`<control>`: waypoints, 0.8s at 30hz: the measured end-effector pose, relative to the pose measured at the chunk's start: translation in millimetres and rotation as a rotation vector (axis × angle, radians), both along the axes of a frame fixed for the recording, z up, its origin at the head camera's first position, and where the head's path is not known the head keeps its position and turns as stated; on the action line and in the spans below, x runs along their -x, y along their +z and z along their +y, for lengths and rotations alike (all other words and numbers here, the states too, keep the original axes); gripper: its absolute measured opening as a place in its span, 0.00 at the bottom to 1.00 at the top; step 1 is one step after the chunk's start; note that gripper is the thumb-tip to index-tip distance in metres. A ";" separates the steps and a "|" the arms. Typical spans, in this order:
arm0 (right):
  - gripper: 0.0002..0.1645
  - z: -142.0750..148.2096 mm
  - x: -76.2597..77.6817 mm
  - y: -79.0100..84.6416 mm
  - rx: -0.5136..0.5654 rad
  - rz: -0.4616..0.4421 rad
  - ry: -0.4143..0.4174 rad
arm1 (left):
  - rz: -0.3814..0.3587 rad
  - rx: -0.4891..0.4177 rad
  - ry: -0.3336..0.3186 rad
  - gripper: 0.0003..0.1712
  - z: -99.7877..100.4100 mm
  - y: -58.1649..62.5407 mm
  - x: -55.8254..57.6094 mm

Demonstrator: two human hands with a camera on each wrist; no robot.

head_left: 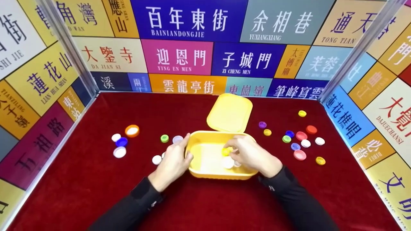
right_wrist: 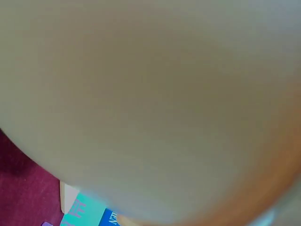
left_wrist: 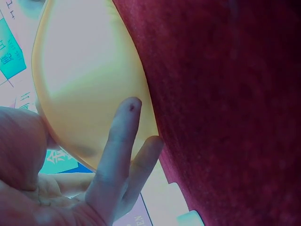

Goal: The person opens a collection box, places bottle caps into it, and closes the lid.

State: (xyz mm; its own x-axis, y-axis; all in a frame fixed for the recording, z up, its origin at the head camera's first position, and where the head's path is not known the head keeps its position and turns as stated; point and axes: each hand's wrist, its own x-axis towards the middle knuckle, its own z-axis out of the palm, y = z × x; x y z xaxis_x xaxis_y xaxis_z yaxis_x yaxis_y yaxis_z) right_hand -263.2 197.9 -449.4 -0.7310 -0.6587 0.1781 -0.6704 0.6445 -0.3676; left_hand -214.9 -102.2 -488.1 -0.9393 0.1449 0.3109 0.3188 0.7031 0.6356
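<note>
Steadying the yellow box (head_left: pixel 204 154) mid-table, my left hand (head_left: pixel 171 162) clamps its left rim between thumb and fingers, while my right hand (head_left: pixel 253 154), inside, pinches a yellow cap (head_left: pixel 226 152). I'd keep fingertips low near the white caps (head_left: pixel 227 163) and my wrist off the right rim. The yellow lid (head_left: pixel 230 112) crowds the far edge; red cloth (head_left: pixel 208 207) lies open nearest me.
</note>
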 end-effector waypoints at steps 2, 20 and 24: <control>0.14 1.2 0.2 1.7 0.012 0.007 0.006 | -0.008 -0.001 -0.002 0.39 0.1 0.8 0.2; 0.15 10.9 4.2 11.1 0.083 0.040 0.004 | -0.012 -0.003 -0.005 0.40 0.1 1.7 -0.7; 0.15 14.3 4.8 14.0 0.098 0.058 -0.016 | -0.004 -0.001 -0.006 0.40 -0.2 1.3 -1.2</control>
